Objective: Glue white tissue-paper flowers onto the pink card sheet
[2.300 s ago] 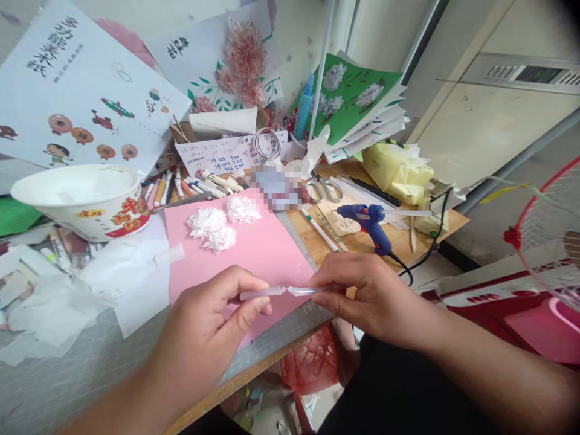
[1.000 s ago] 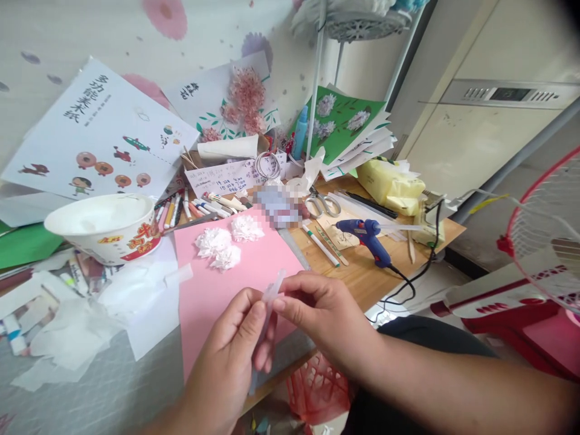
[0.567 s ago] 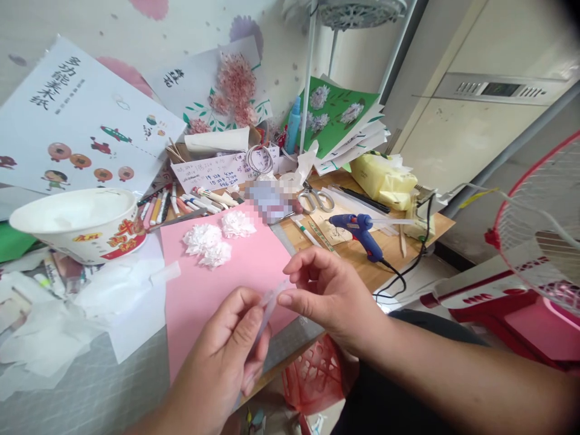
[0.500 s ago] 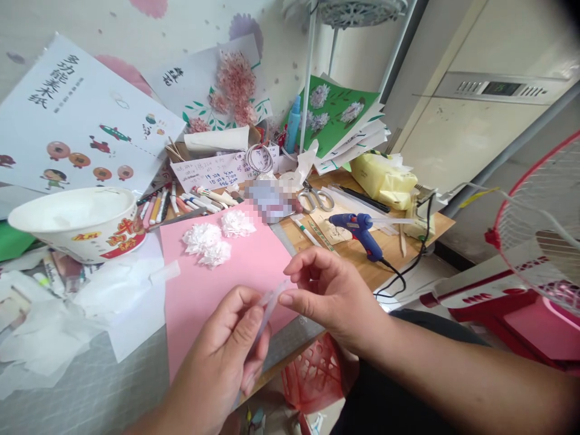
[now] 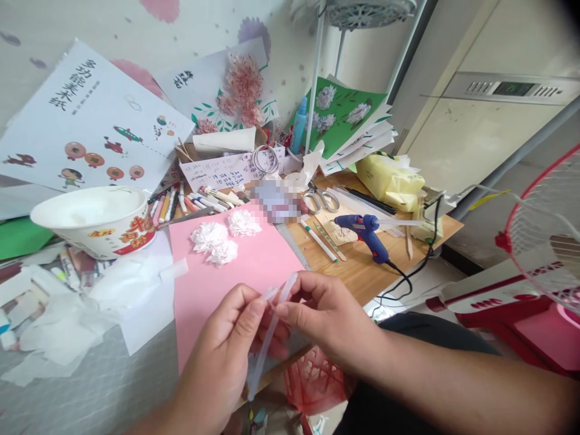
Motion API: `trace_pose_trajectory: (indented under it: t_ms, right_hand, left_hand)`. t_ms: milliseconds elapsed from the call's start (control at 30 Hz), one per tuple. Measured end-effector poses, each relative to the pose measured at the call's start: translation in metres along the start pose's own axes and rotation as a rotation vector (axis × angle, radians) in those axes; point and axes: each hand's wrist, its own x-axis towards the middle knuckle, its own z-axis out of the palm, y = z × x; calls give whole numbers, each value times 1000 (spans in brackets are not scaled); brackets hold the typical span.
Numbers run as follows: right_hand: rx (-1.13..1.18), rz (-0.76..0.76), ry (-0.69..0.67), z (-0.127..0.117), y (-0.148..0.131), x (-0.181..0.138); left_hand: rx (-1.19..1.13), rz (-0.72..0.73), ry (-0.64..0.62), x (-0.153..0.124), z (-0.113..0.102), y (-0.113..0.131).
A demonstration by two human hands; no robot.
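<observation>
Above the front edge of the pink sheet, both my hands work at a thin, translucent white strip, which looks like folded tissue paper. My right hand pinches it near its upper end between thumb and fingers. The rest of the strip slants down past my left fingers. My left hand is closed, thumb against forefinger, on a short pale end beside it; whether this belongs to the same strip I cannot tell. On the pink sheet lie white ruffled paper flowers, apart from my hands.
Right of the sheet lie a blue glue gun with its cord, scissors and a green-tipped pen. A paper bowl and crumpled white tissue are at left. Several markers lie behind. A red-rimmed fan stands at right.
My hands have come closer together. The strip, mostly hidden along my left hand before, now hangs slanting down in view, its upper end in my right fingers. The view has shifted slightly.
</observation>
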Motion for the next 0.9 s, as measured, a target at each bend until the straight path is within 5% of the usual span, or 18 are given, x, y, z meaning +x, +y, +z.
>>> trace_pose_trajectory:
  t_ms: [167, 333, 467, 633, 900]
  right_hand:
    - [-249, -96, 16, -18, -14, -1]
    - [-857, -348, -57, -34, -23, -9]
    - [-1087, -453, -47, -39, -21, -17]
    - [-1107, -380, -67, -38, -24, -23]
    - [-833, -162, -171, -38, -37, -24]
  left_hand:
    - [162, 155, 69, 12, -13, 2]
    - [399, 366, 144, 13, -18, 22]
    - [506, 422, 150, 11, -20, 24]
    - [599, 480, 148, 8, -20, 20]
    - [635, 628, 185, 9, -11, 26]
